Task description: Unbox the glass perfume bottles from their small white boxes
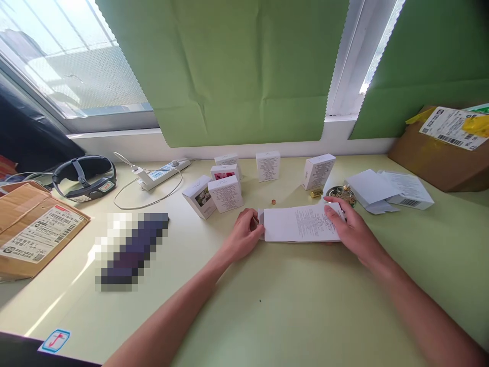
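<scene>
Between my hands lies a flattened white carton [294, 223] with small print on its right half. My left hand [246, 232] is closed on the carton's left end, thumb and fingers at a narrow flap. At the other end, my right hand [349, 224] grips the carton, its thumb on top and its fingers over the far edge. Just beyond that hand sit a round metal dish [341, 193] of small gold-coloured pieces and a small gold-coloured object [316, 193]. A tiny copper-coloured piece [273, 202] lies past the carton's far edge.
Several small white boxes stand upright, including one box [268, 166] at the back. More flat cartons [407, 189] lie right. A power strip [164, 173], a head strap device [86, 178], a blurred dark object [133, 250] and a parcel [42, 229] are left; a cardboard box [439, 153] sits far right.
</scene>
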Tool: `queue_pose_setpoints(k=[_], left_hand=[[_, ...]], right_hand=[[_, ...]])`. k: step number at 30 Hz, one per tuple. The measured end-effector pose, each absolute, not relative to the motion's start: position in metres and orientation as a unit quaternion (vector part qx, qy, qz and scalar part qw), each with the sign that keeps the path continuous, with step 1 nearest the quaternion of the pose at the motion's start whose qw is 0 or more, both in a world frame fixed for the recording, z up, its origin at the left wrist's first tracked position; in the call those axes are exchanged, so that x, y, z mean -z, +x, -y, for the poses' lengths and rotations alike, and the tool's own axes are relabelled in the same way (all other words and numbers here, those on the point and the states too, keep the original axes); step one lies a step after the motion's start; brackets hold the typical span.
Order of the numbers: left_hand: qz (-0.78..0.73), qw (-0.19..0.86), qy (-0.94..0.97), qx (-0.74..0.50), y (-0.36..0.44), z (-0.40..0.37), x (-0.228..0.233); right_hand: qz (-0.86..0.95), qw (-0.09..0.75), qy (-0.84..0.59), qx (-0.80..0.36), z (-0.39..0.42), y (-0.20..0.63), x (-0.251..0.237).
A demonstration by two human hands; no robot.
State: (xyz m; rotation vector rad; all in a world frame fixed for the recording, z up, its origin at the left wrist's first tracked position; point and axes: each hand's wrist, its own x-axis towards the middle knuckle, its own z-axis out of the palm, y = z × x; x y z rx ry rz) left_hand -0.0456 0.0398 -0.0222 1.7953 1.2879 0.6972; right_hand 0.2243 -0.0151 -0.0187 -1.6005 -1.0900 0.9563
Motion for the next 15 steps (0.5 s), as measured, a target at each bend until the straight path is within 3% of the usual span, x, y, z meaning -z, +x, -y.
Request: queue_pose_setpoints(k=[5, 9, 15], left_hand=[[-0.507, 0.451, 0.697, -0.229, -0.049, -0.040, 0.021], [-0.474, 0.536, 0.668, -0.202, -0.057, -0.043, 0.016], [-0.499, 0.464, 0.717, -0.148, -0.065, -0.043, 0.011]], right_hand=[[0.500, 0.393, -0.712, -0.299, 0.022, 0.238, -0.003], [0.506, 0.342, -0.731, -0.304, 0.031, 0.257, -0.018], [0.452, 0.321, -0.762, -0.334, 0.057, 0.306, -0.031]])
